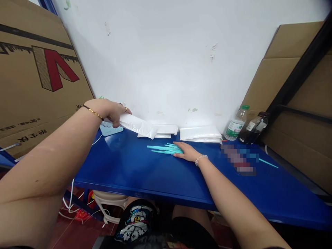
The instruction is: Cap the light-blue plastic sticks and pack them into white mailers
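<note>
My left hand point(111, 110) reaches to the back left of the blue table and grips one end of a white plastic packet point(138, 127), fingers closed over it. The packet's other end slants down to the right, by a second stack of white packets point(166, 130). My right hand point(187, 152) rests at the table's middle, with fingers and thumb around the right end of a bunch of thin turquoise pointed sticks point(163, 149). Their tips fan out to the left, and my palm hides their other ends. Another pile of white packets point(199, 133) lies behind my right hand.
A light-blue device point(111, 129) sits by my left wrist. Two bottles, one clear point(235, 124) and one dark point(253, 128), stand at the back right. Nearby are a blurred-out object point(238, 159) and a turquoise stick point(269, 163). Large cardboard point(38, 86) flanks the table.
</note>
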A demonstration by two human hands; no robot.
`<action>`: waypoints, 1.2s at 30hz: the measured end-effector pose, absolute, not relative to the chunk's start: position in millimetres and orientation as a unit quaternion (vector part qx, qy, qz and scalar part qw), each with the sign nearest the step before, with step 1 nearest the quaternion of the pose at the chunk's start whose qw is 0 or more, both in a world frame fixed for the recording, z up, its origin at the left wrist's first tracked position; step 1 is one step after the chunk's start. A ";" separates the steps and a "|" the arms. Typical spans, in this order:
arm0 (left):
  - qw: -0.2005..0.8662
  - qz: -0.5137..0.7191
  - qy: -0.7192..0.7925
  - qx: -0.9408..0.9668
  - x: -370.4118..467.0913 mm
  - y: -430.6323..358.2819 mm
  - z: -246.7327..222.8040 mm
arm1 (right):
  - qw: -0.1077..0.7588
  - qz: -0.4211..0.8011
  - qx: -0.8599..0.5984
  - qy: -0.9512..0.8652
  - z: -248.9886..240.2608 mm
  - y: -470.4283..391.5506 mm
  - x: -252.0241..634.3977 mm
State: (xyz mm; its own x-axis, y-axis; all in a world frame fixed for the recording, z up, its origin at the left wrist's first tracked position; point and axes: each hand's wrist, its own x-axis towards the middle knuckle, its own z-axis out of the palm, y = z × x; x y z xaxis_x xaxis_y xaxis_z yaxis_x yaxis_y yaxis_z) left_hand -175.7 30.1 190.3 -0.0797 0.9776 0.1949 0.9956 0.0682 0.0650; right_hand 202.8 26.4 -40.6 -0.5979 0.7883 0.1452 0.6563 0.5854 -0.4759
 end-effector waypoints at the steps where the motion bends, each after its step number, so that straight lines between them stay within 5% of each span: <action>1: 0.014 -0.040 -0.726 -0.686 -180.0 24.7 190.7 | 0.166 0.186 -0.418 -0.873 -40.6 26.9 201.8; 5: -0.040 0.077 -0.694 -0.715 -182.5 10.6 167.0 | 0.125 0.182 -0.408 -0.886 -39.6 24.7 194.2; 14: -0.082 -0.011 -0.671 -0.737 -177.7 20.3 55.0 | 0.095 0.255 -0.324 -0.906 -23.8 -8.1 175.3; 19: -0.079 -0.103 -0.636 -0.761 -159.5 24.0 42.2 | 0.211 0.175 -0.416 -0.867 -9.7 6.5 203.3; 24: -0.214 -0.136 -0.479 -0.840 -88.4 26.4 21.3 | 0.175 0.157 -0.455 -0.859 -17.1 19.7 219.8; 36: -0.164 -0.098 -0.433 -0.881 -27.0 38.6 -3.1 | 0.186 0.187 -0.465 -0.845 -19.5 22.9 213.6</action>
